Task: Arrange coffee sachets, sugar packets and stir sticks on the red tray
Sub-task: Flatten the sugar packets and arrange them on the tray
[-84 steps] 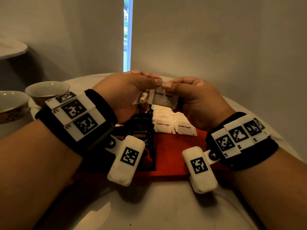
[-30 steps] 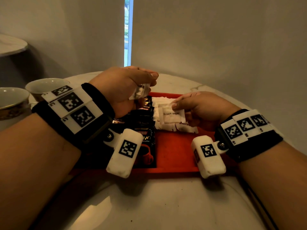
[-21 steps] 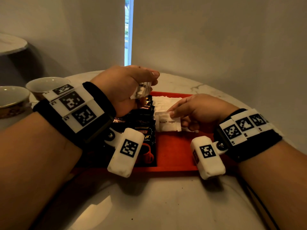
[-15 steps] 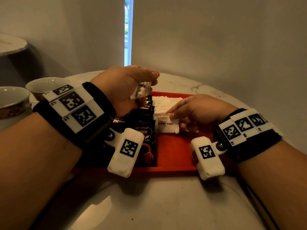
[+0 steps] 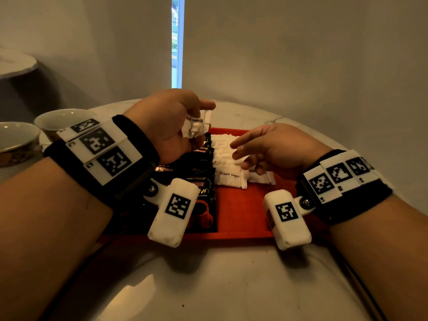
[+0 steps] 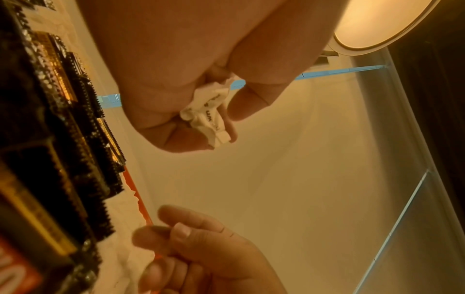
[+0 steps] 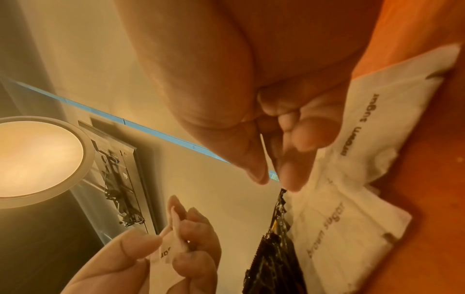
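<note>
Head view, looking down over both forearms: the step in hand appears to be the sugar packets. A small bunch of crumpled white sugar packets (image 5: pixel 196 125), one printed "brown sugar", is pinched between thumb and curled fingers of the left hand (image 5: pixel 166 121), raised above the far left part of the red tray (image 5: pixel 240 212). Below and to the right of that hand, a column of white brown-sugar packets (image 5: pixel 228 162) already lies flat on the tray, overlapping one another. Just left of the column, under the left hand, lies a fanned row of dark coffee sachets (image 5: pixel 201 181).

The right hand (image 5: pixel 266 149) hovers over the laid packets, holding nothing, its fingers loosely extended towards the left hand's bunch. Wrist views agree: nothing sits between its thumb and fingertips.

Judging from this, the next move calls for the right hand to draw a single packet from the bunch and lay it in line with the column, without dragging the packets already placed.

No stir sticks are visible. Two cups (image 5: pixel 55 119) stand on the pale desk (image 5: pixel 231 286), left of the left wrist.
</note>
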Demonstrator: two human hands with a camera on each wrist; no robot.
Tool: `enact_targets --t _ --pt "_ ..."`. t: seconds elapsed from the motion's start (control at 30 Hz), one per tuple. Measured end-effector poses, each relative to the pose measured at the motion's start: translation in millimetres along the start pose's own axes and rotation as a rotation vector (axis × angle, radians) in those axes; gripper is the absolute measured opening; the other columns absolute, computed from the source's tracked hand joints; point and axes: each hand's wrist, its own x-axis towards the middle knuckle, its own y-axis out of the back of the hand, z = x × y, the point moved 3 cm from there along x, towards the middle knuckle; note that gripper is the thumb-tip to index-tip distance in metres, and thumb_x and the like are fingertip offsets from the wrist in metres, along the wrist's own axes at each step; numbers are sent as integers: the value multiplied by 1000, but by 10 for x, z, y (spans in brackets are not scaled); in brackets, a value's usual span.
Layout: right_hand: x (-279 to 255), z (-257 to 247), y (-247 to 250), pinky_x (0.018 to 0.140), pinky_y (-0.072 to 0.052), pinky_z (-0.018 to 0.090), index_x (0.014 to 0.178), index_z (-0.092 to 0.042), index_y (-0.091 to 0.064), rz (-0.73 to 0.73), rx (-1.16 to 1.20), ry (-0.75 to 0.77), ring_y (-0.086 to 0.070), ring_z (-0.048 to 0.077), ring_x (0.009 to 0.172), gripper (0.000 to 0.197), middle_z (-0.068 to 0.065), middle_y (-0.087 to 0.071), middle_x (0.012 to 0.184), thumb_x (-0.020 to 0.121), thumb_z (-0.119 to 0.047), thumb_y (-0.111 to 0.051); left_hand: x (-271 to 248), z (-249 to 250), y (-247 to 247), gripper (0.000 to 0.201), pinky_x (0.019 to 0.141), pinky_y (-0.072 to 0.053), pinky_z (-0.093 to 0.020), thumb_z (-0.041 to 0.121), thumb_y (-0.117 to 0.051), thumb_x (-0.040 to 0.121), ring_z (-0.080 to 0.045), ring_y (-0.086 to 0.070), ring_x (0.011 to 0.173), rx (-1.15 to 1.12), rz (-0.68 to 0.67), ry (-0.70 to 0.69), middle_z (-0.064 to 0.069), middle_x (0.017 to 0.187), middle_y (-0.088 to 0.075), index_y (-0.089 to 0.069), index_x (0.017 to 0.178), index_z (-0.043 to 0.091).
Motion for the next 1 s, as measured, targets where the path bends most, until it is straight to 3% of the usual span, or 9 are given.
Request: enact_targets --t 0.1,0.23,0.37,0.47,0.53,0.63,0.77,0.9,1.0 --pt "9 -10 21 57 -56 31 105 -2 -72 54 43 38 -73 25 76 16 16 -76 98 92 2 -62 -9 -3 -38 42 59 -45 -27 -3 -29 90 -17 -43 71 -15 1 -6 -14 109 -48 -68 94 12" --pt "6 -49 53 55 -53 29 102 -2 -71 94 140 102 -70 25 74 13 15 -75 91 93 0 -61 15 -14 -54 44 60 -55 -27 -6 -30 91 -23 -56 80 -42 -19 -15 -20 127 -54 -69 103 12" --pt "-48 -153 32 59 -46 28 101 -5 -69 48 285 204 -63 19 71 18 10 -69 86 91 -19 -66 -15 8 -35 29 61 -56 -28 -5 -50 92 -22 -67 79 -32 -59 -47 -12 104 -68 -66 104 16" --pt "-96 -218 -21 58 -44 28 95 -11 -69 -9 254 263 -62 18 72 25 6 -69 84 79 -29 -75 -31 31 -25 23 49 -36 -22 -2 -61 87 -13 -67 62 -2 -13 -100 -2 82 -74 -64 94 20" --pt "-115 -240 -56 57 -41 29 91 -13 -67 -28 246 280 -61 18 71 23 5 -68 82 75 -29 -71 -25 36 -37 22 46 -32 -21 -2 -63 85 -12 -65 59 -28 -6 -122 -2 80 -73 -63 92 19" --pt "-125 -255 -83 57 -40 29 93 -11 -65 -28 250 291 -60 19 71 26 5 -68 81 74 -28 -72 -12 34 -32 19 45 -39 -18 0 -66 84 -11 -66 62 -62 -10 -139 -3 81 -73 -65 93 17" --pt "-131 -262 -112 57 -42 29 105 -3 -66 6 221 299 -60 18 69 43 4 -69 80 73 -30 -75 -27 25 -56 21 54 -52 -19 5 -63 89 -12 -70 69 -93 -71 -125 -5 90 -74 -65 109 8" --pt "-127 -265 -108 57 -41 31 101 -1 -65 87 277 291 -60 19 65 24 7 -67 78 85 -15 -73 -60 35 -89 19 62 -58 -23 -10 -53 88 -18 -71 66 -150 -75 -117 -10 84 -71 -59 94 8" --pt "-122 -273 -102 55 -43 31 91 -4 -63 116 324 295 -61 20 64 2 12 -67 83 92 -6 -63 -71 22 -93 22 61 -59 -25 -10 -54 88 -18 -70 65 -112 -129 -77 -10 83 -72 -57 100 9"
